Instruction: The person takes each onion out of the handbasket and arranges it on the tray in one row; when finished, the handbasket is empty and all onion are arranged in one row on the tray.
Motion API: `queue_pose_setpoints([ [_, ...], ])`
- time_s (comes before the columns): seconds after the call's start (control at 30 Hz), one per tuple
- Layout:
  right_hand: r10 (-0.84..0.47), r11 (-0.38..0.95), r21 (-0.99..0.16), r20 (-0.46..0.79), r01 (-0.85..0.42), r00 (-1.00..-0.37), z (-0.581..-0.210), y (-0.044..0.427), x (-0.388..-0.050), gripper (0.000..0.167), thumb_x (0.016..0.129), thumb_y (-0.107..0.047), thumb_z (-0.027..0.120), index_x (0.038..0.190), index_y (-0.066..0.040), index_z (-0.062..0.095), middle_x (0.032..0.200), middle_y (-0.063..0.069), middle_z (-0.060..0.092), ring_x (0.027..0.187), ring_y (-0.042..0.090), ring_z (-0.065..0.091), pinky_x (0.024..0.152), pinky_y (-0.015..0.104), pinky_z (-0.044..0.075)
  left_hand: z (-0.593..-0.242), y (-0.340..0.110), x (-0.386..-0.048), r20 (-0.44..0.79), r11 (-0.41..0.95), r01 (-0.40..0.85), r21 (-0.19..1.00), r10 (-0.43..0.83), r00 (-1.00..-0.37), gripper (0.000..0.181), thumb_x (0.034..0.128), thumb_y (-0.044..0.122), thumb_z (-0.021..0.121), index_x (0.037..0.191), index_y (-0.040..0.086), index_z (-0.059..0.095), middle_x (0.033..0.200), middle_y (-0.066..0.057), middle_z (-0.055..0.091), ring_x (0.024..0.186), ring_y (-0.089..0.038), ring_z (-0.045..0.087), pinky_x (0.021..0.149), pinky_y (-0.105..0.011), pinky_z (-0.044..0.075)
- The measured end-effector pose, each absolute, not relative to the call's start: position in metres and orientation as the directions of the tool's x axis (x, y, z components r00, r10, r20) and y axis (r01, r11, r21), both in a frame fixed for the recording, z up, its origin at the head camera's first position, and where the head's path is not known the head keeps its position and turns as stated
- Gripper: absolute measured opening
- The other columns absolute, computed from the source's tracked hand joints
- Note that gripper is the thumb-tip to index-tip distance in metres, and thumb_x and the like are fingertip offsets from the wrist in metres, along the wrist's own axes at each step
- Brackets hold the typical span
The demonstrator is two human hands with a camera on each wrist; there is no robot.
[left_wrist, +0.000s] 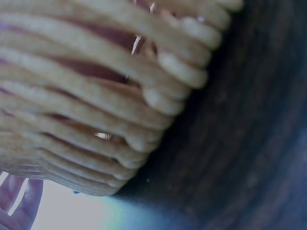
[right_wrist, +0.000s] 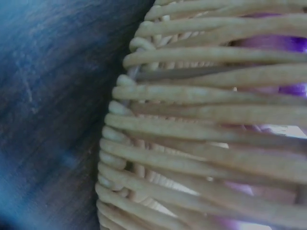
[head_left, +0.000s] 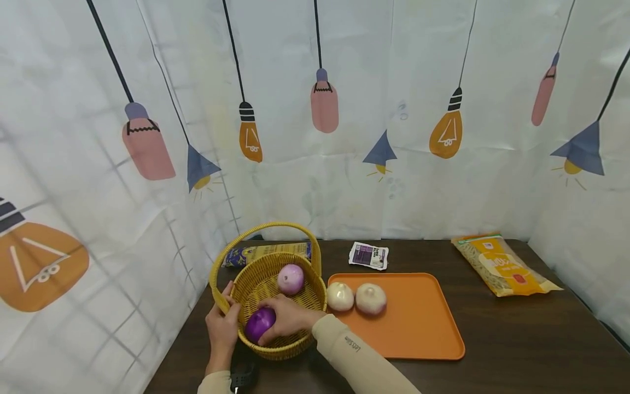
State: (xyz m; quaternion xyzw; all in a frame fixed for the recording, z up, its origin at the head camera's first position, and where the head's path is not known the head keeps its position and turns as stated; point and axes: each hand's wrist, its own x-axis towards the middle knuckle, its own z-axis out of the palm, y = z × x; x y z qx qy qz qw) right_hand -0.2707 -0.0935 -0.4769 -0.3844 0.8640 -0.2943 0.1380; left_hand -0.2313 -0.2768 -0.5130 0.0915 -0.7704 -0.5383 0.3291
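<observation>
A person's right hand (head_left: pixel 287 317), in a cream sleeve (head_left: pixel 359 355), reaches into a basket, its fingers and thumb curled round a glossy, deep-purple, round onion (head_left: pixel 259 324). The onion sits low inside, near the basket's front left wall. To its left, the left hand (head_left: pixel 222 325) grips the side of that same round, yellow, woven basket (head_left: pixel 255 284) where the tall arched handle (head_left: pixel 266 225) meets the rim, thumb towards the inside. Both wrist views show mostly woven strands, with purple glimpsed through the gaps.

Just beyond the right hand, also in the basket, lies a paler, pinkish-purple round onion (head_left: pixel 291 279). Beyond and to the right of this hand, two whitish, bulb-shaped onions (head_left: pixel 340 296) (head_left: pixel 371 299) rest side by side towards the left of a flat, orange, rectangular tray (head_left: pixel 413 328).

Farther out, behind the basket, lies a blue-and-yellow printed packet (head_left: pixel 280 250), partly hidden. Beyond the tray is a small white-and-purple sachet (head_left: pixel 369 256). Far to the right of both hands, a yellow-and-clear plastic bag (head_left: pixel 504 265) lies on the dark wooden table (head_left: pixel 517 339). Farthest back hangs white cloth (head_left: pixel 295 191) printed with lamps and bulbs.
</observation>
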Motion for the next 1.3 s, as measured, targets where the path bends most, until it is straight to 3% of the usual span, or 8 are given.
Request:
queue_pose_setpoints([
  [0.3, -0.71, 0.617, -0.504, -0.026, -0.605, -0.703, -0.452, -0.086, -0.253, 0.082, 0.069, -0.046, 0.085, 0.139, -0.021, 0.052, 0.117, 0.004, 0.049, 0.094, 0.009, 0.056, 0.081, 0.024, 0.049, -0.512, -0.277, -0.23, 0.406, 0.402, 0.214, 0.89, -0.49, -0.771, 0.043, 0.0911, -0.001, 0.057, 0.134, 0.006, 0.06, 0.134, -0.01, 0.06, 0.122, -0.028, 0.055, 0.083, -0.003, 0.038],
  [0.67, -0.689, 0.585, -0.594, -0.005, -0.553, -0.724, -0.452, -0.062, -0.254, 0.085, 0.07, -0.041, 0.086, 0.139, -0.014, 0.046, 0.124, 0.004, 0.047, 0.109, 0.011, 0.053, 0.089, 0.026, 0.047, -0.512, -0.275, -0.23, 0.401, 0.4, 0.206, 0.893, -0.501, -0.767, 0.043, 0.0912, -0.001, 0.057, 0.134, 0.006, 0.06, 0.135, -0.009, 0.059, 0.122, -0.028, 0.054, 0.083, -0.003, 0.038],
  [1.03, -0.654, 0.48, -0.683, 0.139, -0.55, -0.744, -0.454, -0.04, -0.248, 0.077, 0.071, -0.034, 0.085, 0.136, -0.013, 0.05, 0.127, 0.003, 0.048, 0.11, 0.014, 0.053, 0.09, 0.032, 0.048, -0.513, -0.276, -0.23, 0.397, 0.39, 0.211, 0.897, -0.495, -0.773, 0.042, 0.0919, 0.0, 0.056, 0.134, 0.006, 0.06, 0.136, -0.009, 0.059, 0.124, -0.028, 0.053, 0.083, -0.003, 0.037],
  [1.3, -0.587, 0.434, -0.728, 0.22, -0.532, -0.779, -0.454, -0.026, -0.24, 0.079, 0.072, -0.038, 0.083, 0.141, -0.026, 0.048, 0.13, -0.003, 0.048, 0.111, 0.012, 0.053, 0.091, 0.034, 0.048, -0.513, -0.276, -0.23, 0.388, 0.368, 0.218, 0.904, -0.491, -0.78, 0.042, 0.0923, 0.0, 0.056, 0.133, 0.007, 0.061, 0.137, -0.008, 0.058, 0.125, -0.027, 0.052, 0.084, -0.003, 0.038],
])
